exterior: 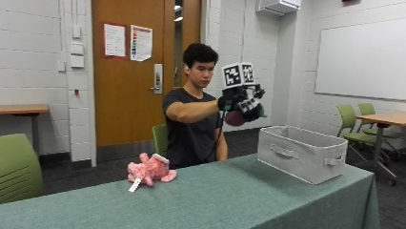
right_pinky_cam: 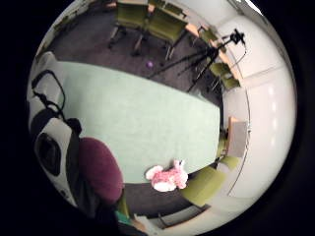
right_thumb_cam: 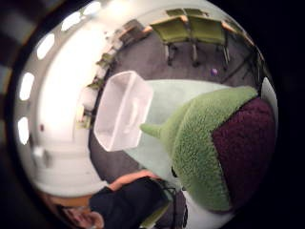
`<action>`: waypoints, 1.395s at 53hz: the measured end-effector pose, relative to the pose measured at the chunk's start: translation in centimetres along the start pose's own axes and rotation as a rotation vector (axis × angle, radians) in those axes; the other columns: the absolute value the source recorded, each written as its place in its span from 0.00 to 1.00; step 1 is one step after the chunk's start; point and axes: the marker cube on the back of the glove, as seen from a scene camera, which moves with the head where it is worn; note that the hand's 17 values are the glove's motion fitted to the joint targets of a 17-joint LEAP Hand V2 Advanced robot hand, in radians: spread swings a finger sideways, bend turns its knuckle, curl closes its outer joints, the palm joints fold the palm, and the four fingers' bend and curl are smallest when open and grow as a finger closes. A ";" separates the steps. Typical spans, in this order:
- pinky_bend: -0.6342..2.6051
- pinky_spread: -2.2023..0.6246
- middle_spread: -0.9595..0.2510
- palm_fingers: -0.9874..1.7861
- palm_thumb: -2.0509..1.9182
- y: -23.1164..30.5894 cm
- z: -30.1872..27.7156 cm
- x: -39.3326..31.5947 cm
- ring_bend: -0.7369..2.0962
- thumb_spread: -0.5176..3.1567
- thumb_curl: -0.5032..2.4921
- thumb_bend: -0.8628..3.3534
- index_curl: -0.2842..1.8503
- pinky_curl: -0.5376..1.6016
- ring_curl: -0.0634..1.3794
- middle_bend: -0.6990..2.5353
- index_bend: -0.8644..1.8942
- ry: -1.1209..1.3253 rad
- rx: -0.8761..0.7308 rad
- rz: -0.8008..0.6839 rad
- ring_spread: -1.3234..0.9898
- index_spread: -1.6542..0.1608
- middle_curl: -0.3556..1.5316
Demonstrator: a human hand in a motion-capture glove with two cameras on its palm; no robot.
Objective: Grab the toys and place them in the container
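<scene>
My gloved right hand [exterior: 239, 102] is raised well above the green table [exterior: 209, 200] and grips a plush eggplant toy [exterior: 236, 118], dark purple with a green fuzzy top. That eggplant [right_thumb_cam: 224, 152] fills much of the thumb side palm view, and its purple body [right_pinky_cam: 100, 169] shows in the little finger side view. The pale fabric container [exterior: 302, 152] stands on the table's right end, a little to the right of and below the hand; its open inside [right_thumb_cam: 123, 110] looks bare. A pink plush toy [exterior: 151, 170] lies near the table's far edge, left of the person; the same pink toy [right_pinky_cam: 168, 178] shows at the table's edge.
Green chairs [exterior: 355, 123] and a wooden table stand at the right. Another green chair [exterior: 17, 167] is at the left edge. A tripod with a camera [right_pinky_cam: 216, 54] stands on the carpet beyond the table.
</scene>
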 end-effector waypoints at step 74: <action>0.41 0.74 0.78 0.33 0.49 0.8 -4.3 -22.6 0.45 0.41 0.29 0.18 0.34 0.41 0.25 0.33 0.37 -0.024 -0.123 -0.381 0.49 0.85 0.42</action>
